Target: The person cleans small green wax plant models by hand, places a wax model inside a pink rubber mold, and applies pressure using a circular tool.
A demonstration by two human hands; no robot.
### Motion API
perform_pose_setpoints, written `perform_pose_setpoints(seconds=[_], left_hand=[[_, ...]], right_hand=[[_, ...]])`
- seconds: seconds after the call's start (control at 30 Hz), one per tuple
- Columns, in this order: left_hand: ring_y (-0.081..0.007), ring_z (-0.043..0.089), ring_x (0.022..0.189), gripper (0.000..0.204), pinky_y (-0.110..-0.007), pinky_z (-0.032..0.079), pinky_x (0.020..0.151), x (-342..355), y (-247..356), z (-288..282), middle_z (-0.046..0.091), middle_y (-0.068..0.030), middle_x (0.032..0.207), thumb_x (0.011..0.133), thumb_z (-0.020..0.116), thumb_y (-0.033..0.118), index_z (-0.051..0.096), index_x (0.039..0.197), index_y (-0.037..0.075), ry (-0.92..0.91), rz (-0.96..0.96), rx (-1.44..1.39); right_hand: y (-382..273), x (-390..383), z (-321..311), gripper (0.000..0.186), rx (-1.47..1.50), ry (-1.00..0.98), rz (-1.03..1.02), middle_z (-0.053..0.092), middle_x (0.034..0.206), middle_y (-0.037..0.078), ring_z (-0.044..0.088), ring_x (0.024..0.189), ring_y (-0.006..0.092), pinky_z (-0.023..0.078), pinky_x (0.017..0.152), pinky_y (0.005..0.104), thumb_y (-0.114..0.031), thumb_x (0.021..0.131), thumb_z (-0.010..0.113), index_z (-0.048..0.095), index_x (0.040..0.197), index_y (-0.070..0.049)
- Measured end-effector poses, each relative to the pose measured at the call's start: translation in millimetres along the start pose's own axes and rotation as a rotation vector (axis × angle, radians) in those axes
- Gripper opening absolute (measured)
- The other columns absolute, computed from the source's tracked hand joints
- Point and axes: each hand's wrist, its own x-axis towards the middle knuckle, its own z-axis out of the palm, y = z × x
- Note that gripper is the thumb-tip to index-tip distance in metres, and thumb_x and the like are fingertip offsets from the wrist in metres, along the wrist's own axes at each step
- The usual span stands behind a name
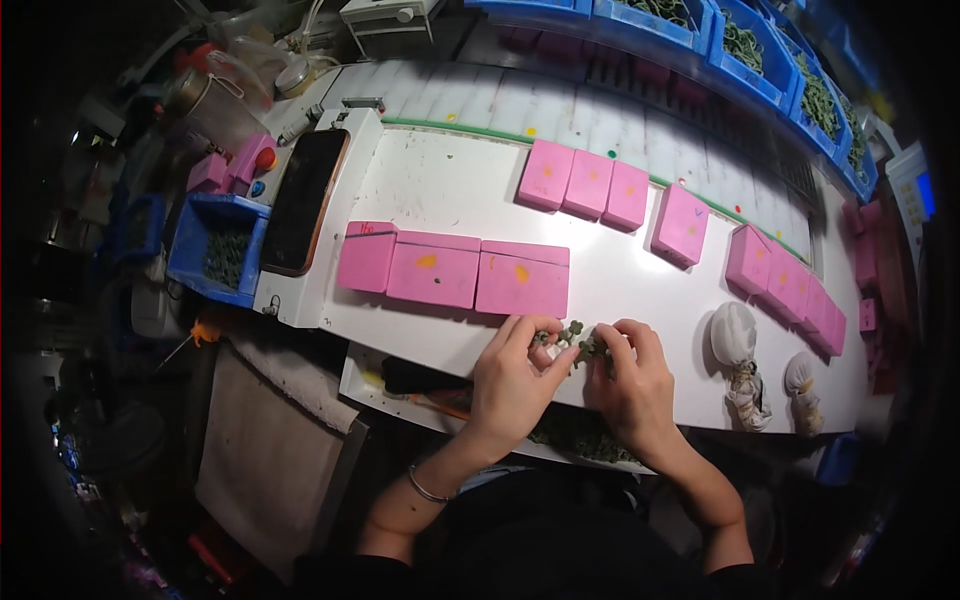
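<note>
In the head view, my left hand (510,378) pinched a whitish bit (559,349) and green pieces (575,329) over the white tabletop (420,338), near the pink blocks (433,272), while my right hand (634,387) gripped a green sprig (588,348) just beside them.

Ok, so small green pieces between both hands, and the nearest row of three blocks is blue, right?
No, the nearest row of three blocks is pink, not blue, per the head view. Small green pieces are between the left hand and right hand, as you said.
</note>
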Motion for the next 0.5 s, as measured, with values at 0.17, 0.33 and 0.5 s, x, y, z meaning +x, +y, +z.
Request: perform_pose_setpoints(seconds=[0.17,0.33,0.5], left_hand=[[-0.0067,0.056,0.073,0.026,-0.022,0.053,0.058,-5.8,4.0,5.3,0.056,-0.0078,0.098,0.079,0.069,0.003,0.058,0.102,-0.003,0.035,0.126,0.205],[-0.0089,0.059,0.078,0.033,-0.021,0.054,0.062,-5.1,6.7,10.9,0.056,-0.0091,0.102,0.082,0.067,0.004,0.054,0.112,-0.002,-0.103,0.027,-0.123],[-0.0117,0.059,0.089,0.031,-0.024,0.055,0.074,0.0,0.6,5.6,0.056,-0.0095,0.105,0.093,0.055,0.013,0.049,0.119,-0.001,-0.261,-0.131,-0.520]], right_hand=[[1.9,5.8,-15.3,0.030,0.345,-0.167,0.184,0.055,0.096,0.011,0.059,0.076,0.0219,0.050,0.057,0.0297,0.002,0.075,0.064,0.059,0.105,-0.002],[7.4,6.8,-15.0,0.029,0.756,-0.248,0.389,0.056,0.097,0.011,0.062,0.078,0.0196,0.051,0.061,0.0269,0.004,0.079,0.060,0.060,0.108,-0.001],[-4.3,15.7,-26.7,0.035,0.630,-0.185,0.214,0.056,0.099,0.012,0.062,0.080,0.0225,0.052,0.065,0.0281,0.007,0.078,0.060,0.058,0.112,-0.002]])
